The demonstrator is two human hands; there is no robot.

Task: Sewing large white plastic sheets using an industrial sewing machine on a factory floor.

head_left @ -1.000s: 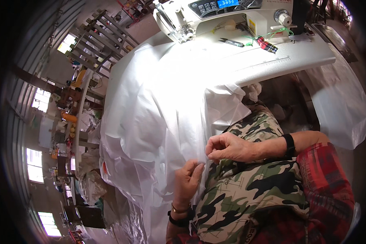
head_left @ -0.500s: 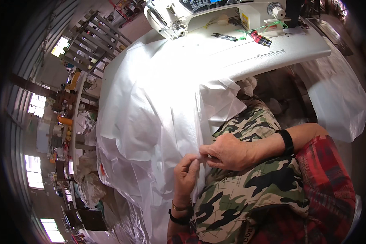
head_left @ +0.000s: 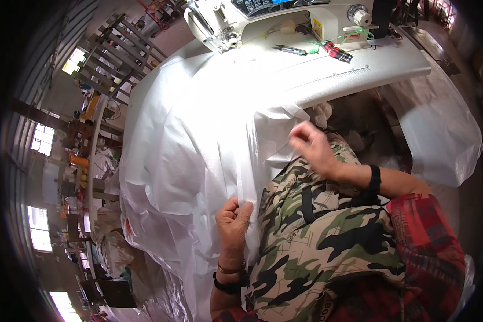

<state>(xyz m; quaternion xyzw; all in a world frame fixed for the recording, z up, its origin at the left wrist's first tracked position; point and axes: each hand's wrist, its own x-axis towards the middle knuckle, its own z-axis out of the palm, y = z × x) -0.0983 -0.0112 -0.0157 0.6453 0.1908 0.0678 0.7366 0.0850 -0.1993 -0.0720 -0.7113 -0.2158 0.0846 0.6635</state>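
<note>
A large sheet of white fabric [head_left: 166,177] drapes from the sewing machine's table down over its front edge, glaring under the lamp. My left hand [head_left: 233,222] pinches the fabric's folded edge between thumb and fingers. Up and to the right, my right hand [head_left: 315,149] hovers over my lap by the table's front edge, apart from the fabric's edge strip. Its fingers are curled and blurred, and I cannot make out anything in them. The sewing machine [head_left: 284,19] stands at the far side, its needle area above the bright cloth.
On the table [head_left: 397,67] lie a pair of thread snips [head_left: 290,50] and a red plaid scrap [head_left: 338,52] with green thread. A camouflage apron [head_left: 327,241] covers my lap. Translucent plastic [head_left: 440,129] hangs at the right. A slatted rack [head_left: 121,51] stands at the left.
My right hand has left the fabric beside my left hand and moved up and away toward the table. My left hand still pinches the edge.
</note>
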